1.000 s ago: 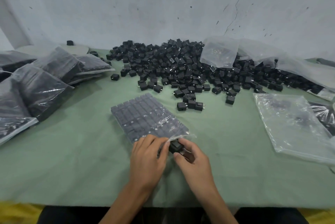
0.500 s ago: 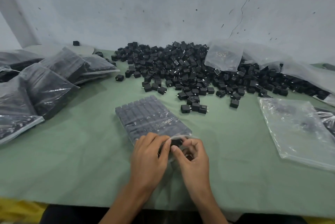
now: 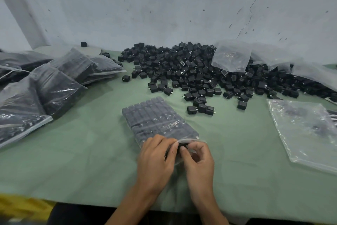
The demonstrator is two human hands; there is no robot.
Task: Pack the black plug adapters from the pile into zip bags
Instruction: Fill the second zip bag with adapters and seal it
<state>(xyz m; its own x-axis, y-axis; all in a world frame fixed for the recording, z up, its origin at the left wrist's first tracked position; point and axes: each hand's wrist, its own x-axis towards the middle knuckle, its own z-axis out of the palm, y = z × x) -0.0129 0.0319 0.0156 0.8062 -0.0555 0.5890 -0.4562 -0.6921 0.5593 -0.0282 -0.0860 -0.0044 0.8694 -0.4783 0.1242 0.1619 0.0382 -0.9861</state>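
Both meet at zip bag [image 3: 155, 121] mouth — left hand [image 3: 156, 159] pinches film, right hand [image 3: 198, 159] pinches adapter [image 3: 182, 147].

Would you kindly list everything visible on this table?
Loose black plastic plug adapters: many, black, piled centre to right.
Clear zip bag with rowed adapters: one, clear, centre, at the hands.
Single black adapter: one, black, at that bag's mouth.
Packed clear bags: several, dark-filled, stacked left.
Flat clear bags: at least one, clear, right.
Crumpled clear bags: a few, clear, atop pile's rear right.
Green table cover: one, green, underneath everything.
Left hand: one, holding bag mouth.
Right hand: one, pinching the adapter.
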